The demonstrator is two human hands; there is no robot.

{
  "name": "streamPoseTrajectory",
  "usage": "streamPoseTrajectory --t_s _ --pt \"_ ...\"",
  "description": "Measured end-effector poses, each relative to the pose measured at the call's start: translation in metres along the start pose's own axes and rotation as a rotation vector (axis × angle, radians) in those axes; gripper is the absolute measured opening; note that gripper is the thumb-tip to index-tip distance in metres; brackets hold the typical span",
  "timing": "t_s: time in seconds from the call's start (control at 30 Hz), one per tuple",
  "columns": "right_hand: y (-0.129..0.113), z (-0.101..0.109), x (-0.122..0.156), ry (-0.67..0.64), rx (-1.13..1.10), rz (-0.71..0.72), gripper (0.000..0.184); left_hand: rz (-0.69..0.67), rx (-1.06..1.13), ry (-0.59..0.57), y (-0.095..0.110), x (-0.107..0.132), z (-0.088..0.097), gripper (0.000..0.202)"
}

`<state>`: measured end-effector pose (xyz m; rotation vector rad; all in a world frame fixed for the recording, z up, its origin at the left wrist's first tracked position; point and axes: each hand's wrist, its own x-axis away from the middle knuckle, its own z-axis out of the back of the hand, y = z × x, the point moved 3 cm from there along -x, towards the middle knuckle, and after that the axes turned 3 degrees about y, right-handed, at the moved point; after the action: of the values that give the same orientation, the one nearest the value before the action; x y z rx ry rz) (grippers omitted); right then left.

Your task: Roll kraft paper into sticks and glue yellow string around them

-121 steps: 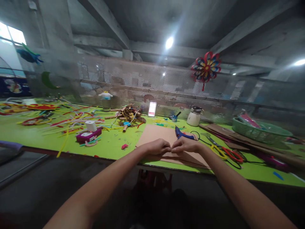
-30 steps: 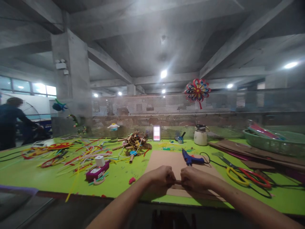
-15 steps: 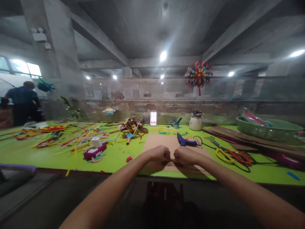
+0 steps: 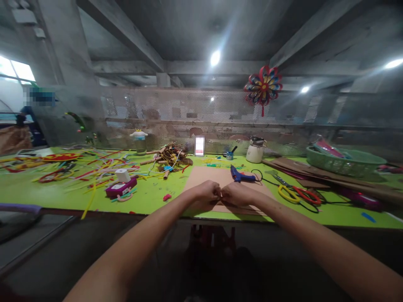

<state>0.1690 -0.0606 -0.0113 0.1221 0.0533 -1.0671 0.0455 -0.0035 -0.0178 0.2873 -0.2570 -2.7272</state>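
Observation:
My left hand (image 4: 210, 192) and my right hand (image 4: 235, 194) meet over a flat tan cardboard sheet (image 4: 201, 174) at the table's front edge. Both are closed, fingertips pinched together and almost touching. Whatever sits between the fingers is too small and too covered to make out. Just beyond my right hand, a blue glue gun (image 4: 243, 176) lies on the sheet, its black cord running off to the right. Scissors (image 4: 292, 193) with one yellow and one red handle rest to the right of the sheet.
Left on the green table (image 4: 154, 195) are a purple box (image 4: 121, 188), scattered coloured strips and a pile of brown rolls (image 4: 170, 157). A lit phone (image 4: 199, 147) and a white jug (image 4: 255, 153) stand behind. Flat cardboard pieces (image 4: 302, 171) and a green basket (image 4: 346, 161) are right.
My view has tilted down and turned slightly right, so the whole scene sits higher and further left. My hands have come a little closer together, both still closed.

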Motion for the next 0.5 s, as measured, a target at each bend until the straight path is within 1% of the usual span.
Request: streamPoseTrajectory --t_s 0.17,0.27,0.37,0.5 --pt "0.004 -0.001 0.003 0.024 -0.029 0.048 0.021 -0.065 -0.046 -0.028 0.0 0.003 -0.001 0.016" --pt "0.004 0.002 0.009 0.026 -0.053 0.054 0.016 -0.079 -0.053 0.018 0.002 0.01 -0.003 0.016" --pt "0.004 0.003 0.014 0.012 -0.088 0.06 0.014 -0.077 -0.008 0.069 0.006 0.018 -0.002 0.02" --pt "0.006 0.002 0.019 0.001 -0.096 0.08 0.013 -0.123 -0.001 0.056 0.012 0.027 0.003 0.023"
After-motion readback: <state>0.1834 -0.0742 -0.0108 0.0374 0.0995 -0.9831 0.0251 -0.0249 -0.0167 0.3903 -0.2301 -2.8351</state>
